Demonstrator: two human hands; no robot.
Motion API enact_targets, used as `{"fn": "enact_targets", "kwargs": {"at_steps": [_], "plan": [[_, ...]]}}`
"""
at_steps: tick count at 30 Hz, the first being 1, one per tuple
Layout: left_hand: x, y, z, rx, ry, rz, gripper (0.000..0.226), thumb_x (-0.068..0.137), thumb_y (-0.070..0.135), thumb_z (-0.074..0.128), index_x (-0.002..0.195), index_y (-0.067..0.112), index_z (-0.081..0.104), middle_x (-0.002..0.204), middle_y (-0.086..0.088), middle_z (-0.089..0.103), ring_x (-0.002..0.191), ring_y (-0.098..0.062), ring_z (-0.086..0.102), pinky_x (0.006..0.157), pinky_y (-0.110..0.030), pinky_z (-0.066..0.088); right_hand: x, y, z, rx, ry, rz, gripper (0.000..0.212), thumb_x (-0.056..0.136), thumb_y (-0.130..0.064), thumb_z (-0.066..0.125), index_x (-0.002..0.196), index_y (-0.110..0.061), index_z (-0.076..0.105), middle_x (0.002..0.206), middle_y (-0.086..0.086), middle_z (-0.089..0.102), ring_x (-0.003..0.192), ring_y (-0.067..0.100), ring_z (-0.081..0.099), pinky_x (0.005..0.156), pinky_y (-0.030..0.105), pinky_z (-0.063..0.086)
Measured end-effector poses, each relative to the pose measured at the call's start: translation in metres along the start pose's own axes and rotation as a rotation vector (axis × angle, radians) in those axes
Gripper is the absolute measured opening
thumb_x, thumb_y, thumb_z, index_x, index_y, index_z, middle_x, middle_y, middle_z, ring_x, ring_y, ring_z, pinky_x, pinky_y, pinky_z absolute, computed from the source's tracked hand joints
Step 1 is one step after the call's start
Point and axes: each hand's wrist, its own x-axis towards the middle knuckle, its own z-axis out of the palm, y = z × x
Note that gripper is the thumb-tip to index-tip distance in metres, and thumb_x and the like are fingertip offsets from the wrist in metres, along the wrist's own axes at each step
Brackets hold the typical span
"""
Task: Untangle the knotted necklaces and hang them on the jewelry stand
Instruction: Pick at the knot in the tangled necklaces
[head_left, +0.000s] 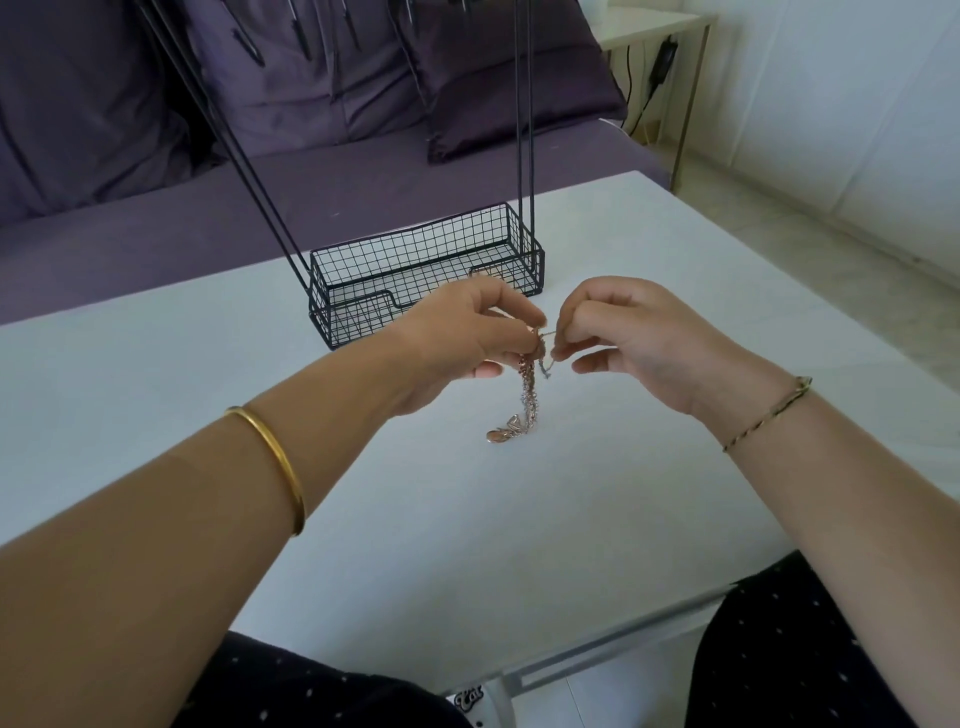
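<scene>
Two risks stand out: pulling the strands apart too hard could tighten the knot or snap a fine chain (the links look thin). The knotted necklaces (529, 395) hang between the left hand (462, 332) and right hand (628, 338), both hands pinching the top with curled fingers, pendants down on the worktop (363, 493).

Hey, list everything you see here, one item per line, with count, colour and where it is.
necklaces: one tangled bunch, silver and rose-gold, hanging between both hands above the table
jewelry stand: one, black wire, table's far side
table: one, white, foreground
cushions: several, purple, on the purple sofa behind
side table: one, white, far right corner
bangle: one, gold, left wrist
bracelet: one, thin gold-toned, right wrist
left hand: pinches the necklaces
right hand: pinches the necklaces
</scene>
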Motion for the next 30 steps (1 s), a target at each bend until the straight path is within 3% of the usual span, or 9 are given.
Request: {"fn": "enact_targets", "kwargs": {"at_steps": [4, 9, 14, 23, 30], "plan": [[-0.001, 0.000, -0.001, 0.050, -0.003, -0.003, 0.015, 0.086, 0.003, 0.063, 0.084, 0.017, 0.067, 0.079, 0.002, 0.069, 0.073, -0.009, 0.063, 0.080, -0.028, 0.048, 0.001, 0.000, 0.000, 0.050, -0.026, 0.063, 0.015, 0.079, 0.003, 0.052, 0.069, -0.008, 0.057, 0.066, 0.006, 0.061, 0.067, 0.016, 0.065, 0.066, 0.027, 0.049], [0.000, 0.002, 0.001, -0.062, 0.002, -0.002, 0.016, 0.090, 0.005, 0.057, 0.079, 0.017, 0.058, 0.073, 0.003, 0.068, 0.070, -0.009, 0.063, 0.077, -0.029, 0.046, 0.002, 0.001, 0.002, 0.167, -0.074, 0.129, 0.021, 0.081, 0.005, 0.047, 0.066, -0.009, 0.052, 0.066, 0.004, 0.063, 0.065, 0.017, 0.064, 0.066, 0.027, 0.048], [0.001, 0.000, 0.003, -0.055, 0.000, -0.026, 0.017, 0.091, 0.004, 0.056, 0.081, 0.017, 0.057, 0.068, 0.007, 0.067, 0.065, -0.006, 0.063, 0.079, -0.030, 0.045, 0.003, 0.004, 0.011, 0.261, -0.002, 0.115, 0.029, 0.085, 0.008, 0.042, 0.064, -0.013, 0.042, 0.067, 0.004, 0.060, 0.062, 0.017, 0.061, 0.062, 0.025, 0.045], [0.001, -0.004, -0.003, -0.121, 0.093, -0.066, 0.018, 0.093, 0.003, 0.055, 0.081, 0.017, 0.054, 0.083, -0.001, 0.069, 0.079, -0.013, 0.064, 0.078, -0.032, 0.045, 0.002, 0.003, 0.007, 0.586, -0.044, 0.231, 0.022, 0.087, -0.002, 0.035, 0.072, -0.017, 0.040, 0.058, 0.000, 0.049, 0.060, 0.018, 0.051, 0.074, 0.030, 0.047], [0.004, -0.005, 0.003, -0.194, 0.112, -0.114, 0.018, 0.094, 0.001, 0.053, 0.084, 0.016, 0.053, 0.088, -0.005, 0.071, 0.087, -0.016, 0.065, 0.086, -0.037, 0.047, 0.002, 0.004, 0.013, 0.365, 0.031, 0.158, 0.025, 0.082, 0.007, 0.044, 0.071, -0.013, 0.054, 0.059, 0.000, 0.041, 0.045, 0.011, 0.034, 0.060, 0.025, 0.039]]}}
